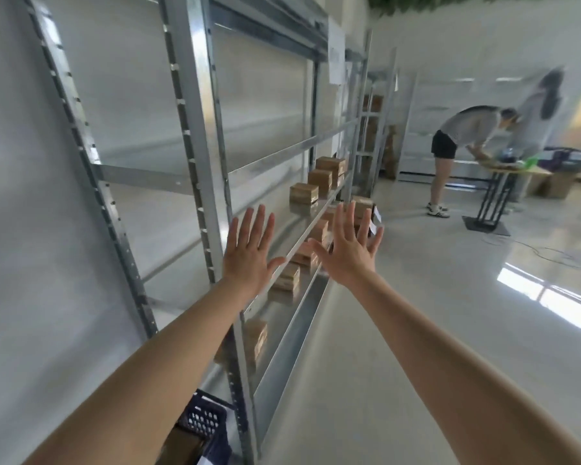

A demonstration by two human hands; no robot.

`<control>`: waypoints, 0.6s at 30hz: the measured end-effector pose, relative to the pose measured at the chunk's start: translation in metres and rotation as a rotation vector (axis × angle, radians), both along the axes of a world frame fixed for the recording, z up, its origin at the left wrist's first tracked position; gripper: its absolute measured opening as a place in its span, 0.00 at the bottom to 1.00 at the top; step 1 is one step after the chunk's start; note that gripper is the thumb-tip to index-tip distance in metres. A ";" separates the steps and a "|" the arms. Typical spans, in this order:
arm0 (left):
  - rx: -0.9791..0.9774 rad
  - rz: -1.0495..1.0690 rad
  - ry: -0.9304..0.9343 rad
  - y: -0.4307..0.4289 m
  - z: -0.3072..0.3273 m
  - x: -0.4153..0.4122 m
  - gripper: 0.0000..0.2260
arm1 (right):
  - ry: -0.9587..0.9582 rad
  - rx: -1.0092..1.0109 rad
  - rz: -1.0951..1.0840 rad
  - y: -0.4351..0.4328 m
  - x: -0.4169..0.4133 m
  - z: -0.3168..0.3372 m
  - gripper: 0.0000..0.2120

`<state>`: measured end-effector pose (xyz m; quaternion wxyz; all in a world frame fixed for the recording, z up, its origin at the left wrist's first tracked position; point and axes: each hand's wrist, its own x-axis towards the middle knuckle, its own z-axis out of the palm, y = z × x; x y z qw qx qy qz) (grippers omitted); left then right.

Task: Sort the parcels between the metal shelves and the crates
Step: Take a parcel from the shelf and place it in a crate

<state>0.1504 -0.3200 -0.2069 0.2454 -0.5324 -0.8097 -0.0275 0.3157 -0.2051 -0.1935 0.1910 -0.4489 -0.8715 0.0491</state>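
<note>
Both hands are up with nothing in them. The left hand (249,250) and right hand (348,251) each show a grip spread wide, fingers straight and apart, backs toward the camera. The parcels stand on the metal shelves (198,135). There is a row of three (320,179) at about 12 o'clock from the right hand. More parcels (289,278) sit on the level below, partly hidden behind the hands, and one (257,335) sits low down at 6 o'clock from the left hand. The crate (203,421) sits on the floor at 7 o'clock, by the foot of the shelves.

The likely trouble is that the boxes stand near the front lip on smooth, shiny sheet steel. A careless reach for one could send a neighbour sliding off the edge. The rails and slotted uprights look thin-edged and could scrape a forearm. The crate lies under the left arm, where it is easy to kick unseen.

The parcels are small, squarish boxes of matte brown cardboard with paler bands; finer detail blurs. The shelves are grey galvanised metal, reflective. The crate is a dark plastic lattice with something flat and brown inside.
</note>
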 end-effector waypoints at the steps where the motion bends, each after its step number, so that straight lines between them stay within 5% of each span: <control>1: -0.008 0.004 -0.005 0.018 0.001 0.009 0.36 | -0.009 0.005 -0.009 0.018 0.011 0.001 0.42; 10: -0.117 0.042 -0.032 0.153 -0.003 0.033 0.36 | -0.066 -0.001 -0.062 0.154 0.052 -0.013 0.42; 18: -0.150 0.062 -0.024 0.305 -0.007 -0.017 0.39 | -0.119 0.019 -0.030 0.292 0.010 -0.019 0.42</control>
